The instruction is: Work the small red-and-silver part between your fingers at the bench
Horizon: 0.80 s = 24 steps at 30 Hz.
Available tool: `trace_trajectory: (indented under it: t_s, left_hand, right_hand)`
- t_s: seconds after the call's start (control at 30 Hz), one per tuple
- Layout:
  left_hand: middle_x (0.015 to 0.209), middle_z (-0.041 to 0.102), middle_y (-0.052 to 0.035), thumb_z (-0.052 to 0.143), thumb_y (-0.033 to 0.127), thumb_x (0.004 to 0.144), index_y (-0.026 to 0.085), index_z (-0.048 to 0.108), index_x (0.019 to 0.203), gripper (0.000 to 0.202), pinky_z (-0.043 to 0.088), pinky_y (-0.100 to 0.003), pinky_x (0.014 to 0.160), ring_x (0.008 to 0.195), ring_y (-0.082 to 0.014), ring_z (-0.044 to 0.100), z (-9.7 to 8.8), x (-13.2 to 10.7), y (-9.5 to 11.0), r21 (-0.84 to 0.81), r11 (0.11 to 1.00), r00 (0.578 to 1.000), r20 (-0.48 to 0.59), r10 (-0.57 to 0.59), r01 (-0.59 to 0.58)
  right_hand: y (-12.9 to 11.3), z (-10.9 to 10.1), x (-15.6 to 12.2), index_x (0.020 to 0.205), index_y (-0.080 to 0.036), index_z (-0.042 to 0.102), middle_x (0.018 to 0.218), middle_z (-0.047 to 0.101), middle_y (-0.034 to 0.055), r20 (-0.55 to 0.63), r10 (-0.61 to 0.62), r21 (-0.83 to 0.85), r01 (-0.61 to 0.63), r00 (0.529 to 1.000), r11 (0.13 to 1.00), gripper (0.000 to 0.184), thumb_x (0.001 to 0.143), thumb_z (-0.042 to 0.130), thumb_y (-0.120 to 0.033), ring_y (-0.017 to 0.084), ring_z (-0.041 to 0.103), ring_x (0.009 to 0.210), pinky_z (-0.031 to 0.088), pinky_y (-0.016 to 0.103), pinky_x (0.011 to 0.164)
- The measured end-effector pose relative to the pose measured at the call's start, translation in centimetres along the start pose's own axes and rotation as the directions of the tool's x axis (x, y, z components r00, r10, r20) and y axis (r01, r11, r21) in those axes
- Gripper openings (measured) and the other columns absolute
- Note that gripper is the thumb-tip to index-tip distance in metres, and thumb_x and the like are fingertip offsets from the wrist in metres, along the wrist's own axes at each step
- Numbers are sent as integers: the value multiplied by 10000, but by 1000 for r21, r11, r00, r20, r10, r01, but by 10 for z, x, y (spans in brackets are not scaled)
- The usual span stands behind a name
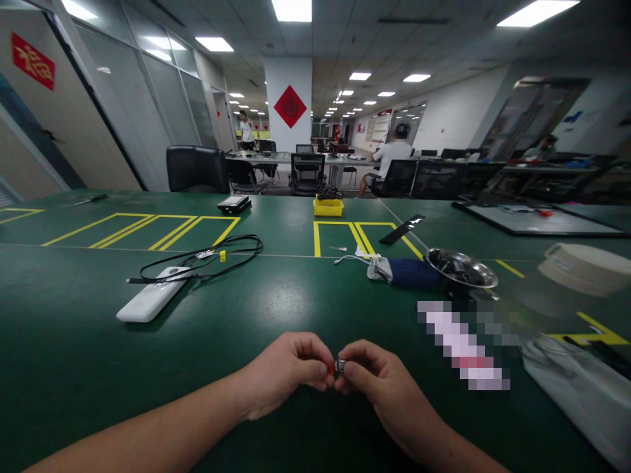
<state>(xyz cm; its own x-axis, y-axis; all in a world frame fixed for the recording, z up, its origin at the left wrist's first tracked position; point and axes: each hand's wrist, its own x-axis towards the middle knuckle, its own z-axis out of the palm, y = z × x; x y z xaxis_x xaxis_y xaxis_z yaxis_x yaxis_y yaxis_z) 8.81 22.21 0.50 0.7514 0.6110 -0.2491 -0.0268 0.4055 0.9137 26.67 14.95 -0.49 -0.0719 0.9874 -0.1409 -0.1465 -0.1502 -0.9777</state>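
Note:
Above the green table [286,302], near its front edge, my two hands meet fingertip to fingertip. My left hand [290,364] is closed in a pinch on a small orange-red piece [330,370], mostly covered by the fingers. Between the thumb and fingers of my right hand [372,374] is a small silver metal piece [340,365]. The two pieces face each other almost end to end; whether they touch or are joined cannot be made out. Both are too small to name by kind.
On the left, a black cable [259,246] loops over a white power bank [152,299]. To the right are a blue pouch [414,272], a metal bowl [486,272], a pale lidded container [584,269] and grey cloth [572,387]. Farther back stands a yellow box [328,208].

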Motion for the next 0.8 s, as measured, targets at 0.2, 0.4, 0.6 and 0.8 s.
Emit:
trace_trajectory:
  t_s: [0.2, 0.4, 0.6, 0.8]
  left_hand:
    - [775, 670, -65, 612, 97, 699, 104, 621, 821, 122, 452, -229, 658, 707, -126, 625, 1, 0, 1, 16, 1000, 1000, 11, -5, 4]
    - [762, 663, -60, 612, 101, 699, 106, 614, 819, 120, 447, -229, 651, 691, -121, 615, 1, -1, 2, 30, 1000, 1000, 21, -6, 5]
    - [755, 654, -54, 615, 109, 701, 108, 608, 819, 118, 445, -230, 649, 683, -117, 607, 1, -1, 3, 26, 1000, 1000, 13, -19, 18]
    - [753, 644, -48, 617, 121, 706, 112, 609, 828, 123, 442, -228, 650, 701, -122, 611, 0, -1, 4, 28, 999, 999, 12, -30, 30]
  right_hand:
    - [0, -1, 0, 911, -142, 611, 774, 654, 43, 12, -26, -55, 26, 1000, 998, 174, 841, 601, -301, 159, 624, 730, 480, 297, 712]
    - [-3, 0, 0, 900, -141, 608, 766, 640, 35, 42, -32, -64, 35, 999, 997, 170, 857, 574, -302, 149, 614, 708, 474, 285, 686]
    - [-3, 1, -1, 929, -141, 600, 761, 637, 34, 44, -19, -62, 21, 999, 998, 197, 870, 548, -322, 148, 610, 710, 472, 289, 691]
    - [-5, 2, -2, 924, -140, 596, 760, 636, 34, 44, -19, -56, 22, 999, 998, 206, 857, 560, -331, 148, 608, 704, 475, 294, 692]
